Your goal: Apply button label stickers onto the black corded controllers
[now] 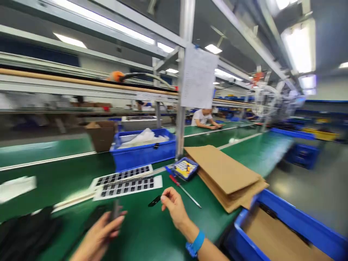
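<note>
My right hand, with a blue band at the wrist, pinches a small black flat piece by its right end above the green bench. My left hand is closed around a dark grey, slim object, which motion blur keeps me from naming. Just beyond the hands lie two white sheets with rows of black rectangles, the nearer sheet partly over the farther sheet. To the right of my right hand rests a screwdriver with a red handle.
A small blue tray holds yellow and white bits. Brown cardboard sheets are stacked at right, near a blue bin. Another blue bin stands behind the sheets, beside a metal post. Black material lies at left. A person sits farther back.
</note>
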The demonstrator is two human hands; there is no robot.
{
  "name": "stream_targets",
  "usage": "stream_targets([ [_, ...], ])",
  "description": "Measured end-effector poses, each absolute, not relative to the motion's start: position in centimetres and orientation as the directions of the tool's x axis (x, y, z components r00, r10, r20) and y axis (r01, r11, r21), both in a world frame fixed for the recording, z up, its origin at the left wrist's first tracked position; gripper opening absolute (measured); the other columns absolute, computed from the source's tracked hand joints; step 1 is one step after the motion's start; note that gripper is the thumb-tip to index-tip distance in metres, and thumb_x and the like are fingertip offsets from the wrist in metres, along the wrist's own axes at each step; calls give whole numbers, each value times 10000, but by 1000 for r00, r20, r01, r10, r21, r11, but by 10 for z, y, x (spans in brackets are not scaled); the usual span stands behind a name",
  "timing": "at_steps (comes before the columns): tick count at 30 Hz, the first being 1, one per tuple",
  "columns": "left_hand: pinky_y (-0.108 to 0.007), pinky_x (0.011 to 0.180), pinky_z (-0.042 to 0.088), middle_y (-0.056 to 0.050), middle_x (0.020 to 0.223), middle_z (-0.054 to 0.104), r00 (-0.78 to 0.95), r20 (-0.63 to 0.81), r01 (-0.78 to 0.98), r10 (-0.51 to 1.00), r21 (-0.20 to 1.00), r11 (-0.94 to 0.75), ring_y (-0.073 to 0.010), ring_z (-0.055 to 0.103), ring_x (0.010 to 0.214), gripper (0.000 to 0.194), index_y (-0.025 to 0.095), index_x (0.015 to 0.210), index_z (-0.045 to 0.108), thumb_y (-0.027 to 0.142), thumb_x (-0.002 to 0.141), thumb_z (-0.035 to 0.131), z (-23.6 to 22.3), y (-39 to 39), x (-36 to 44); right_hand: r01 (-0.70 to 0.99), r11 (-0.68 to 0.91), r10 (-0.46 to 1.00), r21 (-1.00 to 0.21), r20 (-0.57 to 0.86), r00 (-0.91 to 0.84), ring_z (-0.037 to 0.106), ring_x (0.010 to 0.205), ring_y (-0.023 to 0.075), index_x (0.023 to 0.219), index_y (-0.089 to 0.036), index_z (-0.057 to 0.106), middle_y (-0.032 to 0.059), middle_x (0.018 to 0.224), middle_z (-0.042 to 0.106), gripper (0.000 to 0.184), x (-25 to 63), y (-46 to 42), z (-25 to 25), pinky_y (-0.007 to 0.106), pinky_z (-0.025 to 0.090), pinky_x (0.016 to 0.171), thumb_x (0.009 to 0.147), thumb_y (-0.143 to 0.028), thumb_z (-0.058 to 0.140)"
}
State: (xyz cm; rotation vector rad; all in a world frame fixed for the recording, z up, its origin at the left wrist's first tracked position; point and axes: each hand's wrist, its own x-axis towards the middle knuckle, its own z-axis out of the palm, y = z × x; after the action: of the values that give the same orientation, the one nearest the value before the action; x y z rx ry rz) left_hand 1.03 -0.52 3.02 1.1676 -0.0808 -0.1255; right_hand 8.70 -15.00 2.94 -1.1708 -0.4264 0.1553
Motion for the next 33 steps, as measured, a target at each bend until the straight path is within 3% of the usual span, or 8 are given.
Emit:
stream_targets([
  [3,-242,658,501,-14,888,668,970,-157,55,187,886,460,-130,628,724,316,210,913,547,425,752,713,7,28,-18,54,415,417,-908,243,876,434,528,99,755,-222,555,-53,642,472,244,98,-116,31,220,381,505,751,-439,668],
  [5,-269,658,508,-53,913,680,940,-205,47,272,869,492,-135,636,686,438,199,994,508,439,714,744,-5,31,-23,21,415,471,-910,235,850,436,527,102,775,-219,544,-53,632,457,262,106,-99,25,222,381,501,758,-449,668],
  [8,-268,627,510,-75,935,674,955,-197,55,223,853,519,-127,641,648,531,194,1058,455,411,687,766,-12,28,-19,-20,379,542,-925,204,815,419,511,92,786,-213,541,-60,622,438,264,114,-85,11,205,369,478,770,-445,666],
  [11,-271,647,517,-79,962,666,969,-185,71,161,840,538,-143,666,681,553,194,1098,445,280,662,773,-8,26,-19,-41,312,589,-949,160,792,412,489,76,758,-200,547,-63,614,435,251,113,-84,2,187,356,458,775,-413,677],
  [14,-262,649,515,-67,894,668,973,-191,92,126,831,548,-167,682,703,575,185,1120,447,187,635,756,-5,28,-21,25,189,607,-982,137,783,430,476,74,748,-185,565,-51,615,475,259,109,-88,1,188,364,446,756,-406,699],
  [19,-287,688,523,-76,861,676,977,-205,135,65,818,560,-199,696,738,584,178,1146,444,176,648,750,-7,30,-21,76,43,609,-996,86,788,446,457,81,739,-167,595,-27,615,516,306,102,-90,3,197,392,418,714,-444,723],
  [24,-316,721,533,-107,979,670,977,-214,159,25,796,584,-208,697,780,582,191,1129,449,168,643,768,-6,28,-20,39,17,632,-999,41,773,464,463,89,750,-172,597,-23,613,525,311,96,-88,0,199,425,406,706,-450,731],
  [33,-337,732,534,-112,984,682,981,-196,149,16,792,592,-232,701,800,530,204,1125,471,164,679,754,-6,29,-21,27,9,634,-1000,26,773,475,451,92,755,-170,593,-16,627,530,327,93,-88,-1,212,457,381,704,-463,731],
])
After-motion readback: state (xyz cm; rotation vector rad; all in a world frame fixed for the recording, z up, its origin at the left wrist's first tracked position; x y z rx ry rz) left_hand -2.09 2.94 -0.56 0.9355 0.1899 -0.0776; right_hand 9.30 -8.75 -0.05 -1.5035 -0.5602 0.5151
